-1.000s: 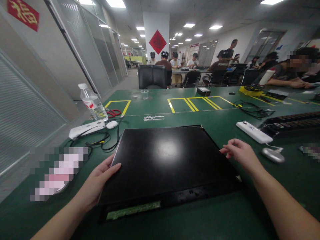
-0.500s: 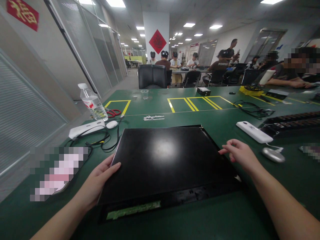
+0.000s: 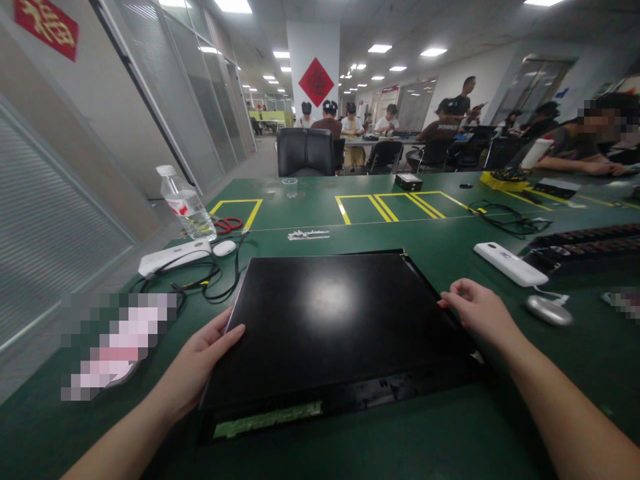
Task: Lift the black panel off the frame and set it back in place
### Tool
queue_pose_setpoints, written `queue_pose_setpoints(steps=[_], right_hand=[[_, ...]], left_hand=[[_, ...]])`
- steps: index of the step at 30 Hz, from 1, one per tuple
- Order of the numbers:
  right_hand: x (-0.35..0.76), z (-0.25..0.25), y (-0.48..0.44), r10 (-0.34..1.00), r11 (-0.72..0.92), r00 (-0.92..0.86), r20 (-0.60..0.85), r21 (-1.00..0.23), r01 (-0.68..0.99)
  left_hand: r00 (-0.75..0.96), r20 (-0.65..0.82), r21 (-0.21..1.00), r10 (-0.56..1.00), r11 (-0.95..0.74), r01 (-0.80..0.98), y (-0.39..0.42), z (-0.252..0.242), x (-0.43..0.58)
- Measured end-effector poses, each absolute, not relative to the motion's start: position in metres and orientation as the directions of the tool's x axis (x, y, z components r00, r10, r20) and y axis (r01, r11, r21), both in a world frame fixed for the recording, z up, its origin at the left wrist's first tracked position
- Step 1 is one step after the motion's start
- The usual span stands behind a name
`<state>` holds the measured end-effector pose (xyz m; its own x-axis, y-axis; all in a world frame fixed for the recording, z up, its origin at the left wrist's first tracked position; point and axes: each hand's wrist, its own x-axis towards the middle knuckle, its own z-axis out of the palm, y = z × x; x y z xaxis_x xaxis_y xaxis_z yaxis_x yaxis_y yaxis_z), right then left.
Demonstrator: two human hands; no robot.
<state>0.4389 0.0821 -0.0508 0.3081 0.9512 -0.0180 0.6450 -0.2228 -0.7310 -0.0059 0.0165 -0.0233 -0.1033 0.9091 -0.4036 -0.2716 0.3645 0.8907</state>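
A dark LCD screen panel [image 3: 320, 347] lies in front of me, light glaring off its surface. It sits over a black frame [image 3: 395, 393], whose near edge shows a green circuit strip [image 3: 270, 419]. My left hand [image 3: 203, 357] grips the panel's left edge, thumb on top and the other fingers partly hidden beneath. At the right edge, the fingers of my right hand [image 3: 470, 310] are pinched together, fingertips touching the border. Whatever they pinch is too small to make out. A pale tab [image 3: 477, 357] shows at the near right corner.
To the left are a water bottle [image 3: 185, 203], red-handled scissors [image 3: 229, 225], a white mouse [image 3: 224, 248], black cables [image 3: 220, 293] and a blurred phone [image 3: 123, 347]. A white power bank [image 3: 510, 263] and a silver mouse [image 3: 549, 311] lie right. People sit at tables beyond.
The fingers of my right hand have drawn together into a pinch at the panel's right edge. My left hand and the panel's left side have shifted very slightly right.
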Motion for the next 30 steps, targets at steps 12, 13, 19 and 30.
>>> queue_pose_setpoints(steps=[12, 13, 19, 30], right_hand=[[0.438, -0.048, 0.079, 0.964, -0.184, 0.256, 0.065, -0.528, 0.829], [0.438, -0.048, 0.079, 0.965, -0.177, 0.253, 0.075, -0.524, 0.833], [0.437, -0.047, 0.079, 0.962, -0.159, 0.245, 0.116, -0.491, 0.857], [0.435, -0.045, 0.078, 0.964, -0.181, 0.249, 0.091, -0.462, 0.868]], left_hand=[[-0.084, -0.396, 0.880, 0.915, 0.351, -0.322, 0.016, -0.024, -0.012], [-0.088, -0.388, 0.885, 0.918, 0.344, -0.314, 0.015, -0.025, -0.012], [-0.107, -0.380, 0.894, 0.919, 0.335, -0.297, 0.014, -0.025, -0.011], [-0.097, -0.385, 0.896, 0.918, 0.346, -0.279, 0.015, -0.029, -0.015]])
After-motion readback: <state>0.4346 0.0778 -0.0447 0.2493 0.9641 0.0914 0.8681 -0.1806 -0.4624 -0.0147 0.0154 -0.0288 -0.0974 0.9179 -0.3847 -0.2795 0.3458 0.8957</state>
